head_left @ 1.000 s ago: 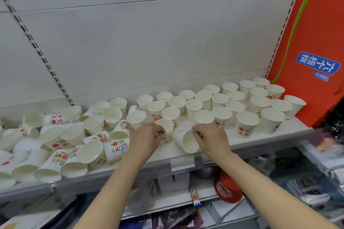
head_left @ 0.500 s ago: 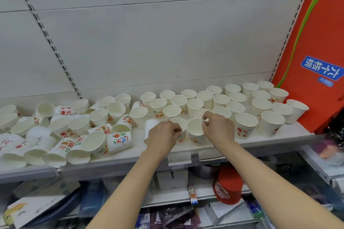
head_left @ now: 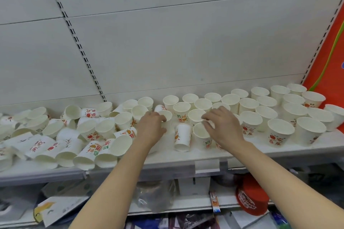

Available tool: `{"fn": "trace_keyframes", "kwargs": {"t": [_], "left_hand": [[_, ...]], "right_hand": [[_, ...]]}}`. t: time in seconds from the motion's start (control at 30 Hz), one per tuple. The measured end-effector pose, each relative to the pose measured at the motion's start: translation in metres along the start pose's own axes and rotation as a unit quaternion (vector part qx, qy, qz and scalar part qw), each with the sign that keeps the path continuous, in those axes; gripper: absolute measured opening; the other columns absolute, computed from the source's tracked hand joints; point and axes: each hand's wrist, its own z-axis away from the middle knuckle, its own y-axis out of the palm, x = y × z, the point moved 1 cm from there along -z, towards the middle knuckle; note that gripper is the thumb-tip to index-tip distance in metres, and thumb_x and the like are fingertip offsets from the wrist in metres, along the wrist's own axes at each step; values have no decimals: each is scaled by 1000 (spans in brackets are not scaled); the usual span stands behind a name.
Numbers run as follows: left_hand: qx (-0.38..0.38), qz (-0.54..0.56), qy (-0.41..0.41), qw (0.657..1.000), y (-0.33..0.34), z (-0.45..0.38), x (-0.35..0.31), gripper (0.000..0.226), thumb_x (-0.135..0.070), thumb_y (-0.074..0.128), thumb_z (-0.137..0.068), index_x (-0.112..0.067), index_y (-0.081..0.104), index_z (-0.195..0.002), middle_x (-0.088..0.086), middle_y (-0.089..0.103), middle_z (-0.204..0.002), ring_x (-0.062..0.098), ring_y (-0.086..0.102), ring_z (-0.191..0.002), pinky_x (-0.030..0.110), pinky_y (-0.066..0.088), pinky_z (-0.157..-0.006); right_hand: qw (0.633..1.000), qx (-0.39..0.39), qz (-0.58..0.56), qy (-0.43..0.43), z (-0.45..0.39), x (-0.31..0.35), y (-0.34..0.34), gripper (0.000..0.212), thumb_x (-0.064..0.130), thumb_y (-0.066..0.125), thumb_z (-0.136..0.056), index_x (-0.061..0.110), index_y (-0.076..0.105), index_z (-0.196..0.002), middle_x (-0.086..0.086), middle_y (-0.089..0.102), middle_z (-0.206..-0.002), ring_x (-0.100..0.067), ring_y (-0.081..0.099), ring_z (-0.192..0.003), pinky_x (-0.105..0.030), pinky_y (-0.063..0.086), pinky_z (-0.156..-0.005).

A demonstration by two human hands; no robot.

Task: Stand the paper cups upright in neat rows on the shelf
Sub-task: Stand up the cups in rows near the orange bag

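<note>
Left hand palm-down, fingers curled round upright paper cup left of inverted cup on white shelf. Right hand palm-down, fingertips on rim of upright cup right of inverted cup; grip unclear. Toppled cups far left, standing rows far right.

- Paper cups: red and green Chinese print, e.g. 招财进宝 on one, partly legible.
- Red tub on lower shelf: white lettering, unreadable.
</note>
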Motion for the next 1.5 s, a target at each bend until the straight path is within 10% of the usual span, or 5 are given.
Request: {"fn": "trace_keyframes", "kwargs": {"t": [0.2,0.43,0.6,0.93,1.5], "left_hand": [[33,23,91,995,3,-19,12,18,-28,60,-89,-28,73,-101,1,67,-98,20,53,-103,29,38,-67],[47,158,107,980,-17,-53,53,17,-42,67,-85,-33,72,-98,-19,67,-91,8,60,-87,28,47,-71],[51,6,114,992,-9,-99,63,27,-31,65,-85,-30,67,-112,-5,67,-111,18,58,-107,29,44,-79],[22,-156,162,974,13,-124,37,23,-17,51,-90,-22,66,-107,1,67,-102,23,65,-93,29,39,-70],[16,41,47,998,-14,-128,67,27,-21,58,-82,-31,70,-104,-3,68,-106,23,63,-98,26,42,-71]], "right_hand": [[968,237,87,8,-38,43,46,34,45,56,-87,26,66,-113,2,65,-101,-22,43,-106,-34,30,-85],[937,307,147,70,-46,53,67,30,44,55,-86,21,65,-102,-2,65,-102,-24,41,-109,-35,26,-86],[938,299,134,116,-48,58,64,9,33,58,-82,30,55,-74,5,64,-86,-20,45,-102,-35,25,-93],[915,346,178,108,-38,57,60,30,50,47,-87,26,66,-88,4,63,-90,-21,43,-105,-46,12,-109],[987,122,92,59,0,60,68,17,39,72,-72,23,69,-74,10,65,-71,-22,55,-72,-33,29,-75]]}}
